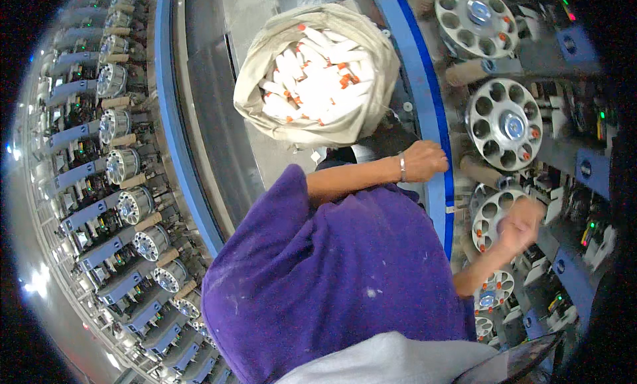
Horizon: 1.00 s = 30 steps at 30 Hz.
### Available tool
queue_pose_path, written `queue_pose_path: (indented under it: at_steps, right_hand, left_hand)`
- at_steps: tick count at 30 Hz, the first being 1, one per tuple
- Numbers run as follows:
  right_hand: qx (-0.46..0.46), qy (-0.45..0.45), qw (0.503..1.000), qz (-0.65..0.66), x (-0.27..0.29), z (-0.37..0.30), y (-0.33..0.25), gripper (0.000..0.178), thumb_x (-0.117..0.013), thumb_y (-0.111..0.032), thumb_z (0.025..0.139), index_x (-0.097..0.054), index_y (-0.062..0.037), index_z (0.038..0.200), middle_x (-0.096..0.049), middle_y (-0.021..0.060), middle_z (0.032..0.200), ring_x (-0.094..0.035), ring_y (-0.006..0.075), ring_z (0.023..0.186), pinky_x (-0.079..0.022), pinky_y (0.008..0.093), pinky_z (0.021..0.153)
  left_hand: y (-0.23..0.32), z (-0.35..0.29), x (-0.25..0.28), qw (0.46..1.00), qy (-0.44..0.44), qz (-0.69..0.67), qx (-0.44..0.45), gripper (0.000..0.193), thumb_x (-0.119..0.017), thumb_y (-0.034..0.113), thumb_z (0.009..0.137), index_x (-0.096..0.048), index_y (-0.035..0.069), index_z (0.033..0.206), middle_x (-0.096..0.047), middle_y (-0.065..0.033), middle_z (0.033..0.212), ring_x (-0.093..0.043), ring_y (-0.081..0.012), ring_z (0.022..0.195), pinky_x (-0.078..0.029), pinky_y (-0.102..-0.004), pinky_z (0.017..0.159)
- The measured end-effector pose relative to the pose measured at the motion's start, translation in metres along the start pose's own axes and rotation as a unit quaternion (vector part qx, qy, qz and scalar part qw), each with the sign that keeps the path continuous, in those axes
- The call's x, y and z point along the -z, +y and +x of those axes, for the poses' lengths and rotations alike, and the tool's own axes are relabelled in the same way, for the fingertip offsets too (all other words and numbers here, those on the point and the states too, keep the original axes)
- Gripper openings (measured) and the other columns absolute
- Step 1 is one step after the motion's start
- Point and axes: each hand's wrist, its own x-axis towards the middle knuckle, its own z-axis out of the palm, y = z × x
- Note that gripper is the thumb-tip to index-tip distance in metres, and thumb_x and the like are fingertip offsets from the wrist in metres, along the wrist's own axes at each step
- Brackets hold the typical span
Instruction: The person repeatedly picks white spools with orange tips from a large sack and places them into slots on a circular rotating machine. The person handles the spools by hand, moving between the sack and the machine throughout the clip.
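My left hand, with a metal bracelet at the wrist, is by the blue rail of the machine on the right. Its fingers are curled closed, and whatever they may hold is hidden. Further right and nearer to me, my right hand is smeared by motion in front of a round magazine with holes; its grip is unclear. Ahead of my body stands an open cream cloth sack full of white yarn bobbins with orange-red tips.
More round magazines, including an upper one holding a few orange-tipped bobbins, line the right machine. Its blue rail runs close beside me. Another long row of winding units stands left, behind a blue rail.
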Motion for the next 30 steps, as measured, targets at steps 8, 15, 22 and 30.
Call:
queue_pose_path:
  at_steps: [8,15,22,30]
  right_hand:
    - [0.345,-0.043,0.599,-0.722,-0.158,0.087,0.124,0.032,-0.051,0.002,0.081,-0.062,-0.0020,0.110,-0.065,0.0094,0.108,-0.062,0.0225,0.095,-0.050,0.0322,0.080]
    - [0.227,-0.305,0.351,-0.856,-0.223,0.155,0.440,0.020,-0.056,-0.005,0.074,-0.066,-0.0091,0.091,-0.062,0.0100,0.098,-0.054,0.0303,0.095,-0.044,0.0415,0.080]
    - [0.085,-0.341,0.337,-0.874,-0.227,0.147,0.410,0.015,-0.064,-0.015,0.076,-0.067,-0.0088,0.089,-0.064,0.0093,0.083,-0.059,0.0255,0.089,-0.044,0.0419,0.077]
    - [0.052,-0.130,0.902,-0.408,-0.224,0.095,0.244,0.025,-0.069,-0.020,0.083,-0.063,-0.0027,0.101,-0.061,0.0062,0.098,-0.057,0.0177,0.094,-0.043,0.0340,0.089]
  left_hand:
    - [-0.225,-0.259,0.124,0.827,-0.007,0.121,0.549,0.030,-0.055,0.012,0.077,-0.061,0.003,0.105,-0.060,-0.0210,0.104,-0.060,-0.0346,0.095,-0.048,-0.0431,0.086]
    - [-0.361,-0.331,0.121,0.513,0.128,0.009,0.849,0.055,-0.067,0.035,0.074,-0.056,-0.009,0.106,-0.060,-0.0254,0.112,-0.060,-0.0334,0.106,-0.049,-0.0386,0.089]
    - [-0.321,-0.335,0.156,0.505,0.306,-0.252,0.767,0.048,-0.067,0.012,0.063,-0.059,-0.008,0.106,-0.066,-0.0206,0.088,-0.065,-0.0280,0.072,-0.052,-0.0399,0.069]
    - [-0.338,-0.296,0.187,0.714,0.089,0.096,0.687,0.042,-0.064,0.035,0.071,-0.069,-0.005,0.081,-0.068,-0.0217,0.078,-0.067,-0.0350,0.075,-0.053,-0.0429,0.071]
